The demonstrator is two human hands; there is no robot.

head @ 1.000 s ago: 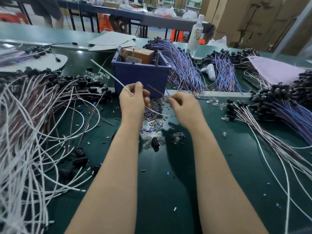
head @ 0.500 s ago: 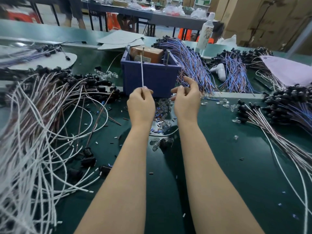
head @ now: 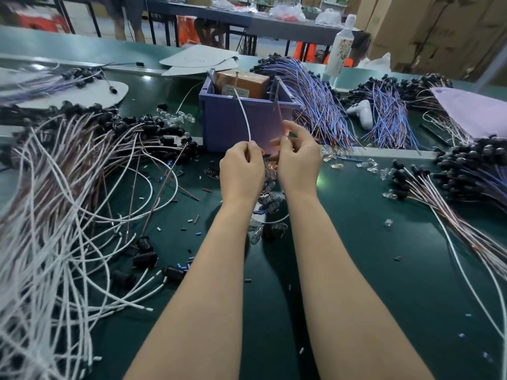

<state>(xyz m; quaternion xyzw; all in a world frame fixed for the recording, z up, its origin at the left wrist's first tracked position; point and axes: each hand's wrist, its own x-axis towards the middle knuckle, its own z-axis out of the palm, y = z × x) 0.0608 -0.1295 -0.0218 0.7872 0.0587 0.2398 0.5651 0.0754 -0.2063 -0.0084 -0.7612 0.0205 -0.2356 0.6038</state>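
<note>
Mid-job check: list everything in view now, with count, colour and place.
dark green table: one, green, under everything
square blue plastic bin: one, blue, centre rear
brown cardboard box: one, brown, inside the bin
thin white insulated wire: one, white, before the bin
thin brown wire: one, brown, just right of it
loose white wires with black caps: many, white and black, left side
blue-and-brown wire bundles: several, blue and brown, right of bin
small clear bulbs: many, clear, left of bin
white plastic bottle: one, white, right rear
left hand: one, centre, pinches the white wire
right hand: one, centre, pinches the brown wire
</note>
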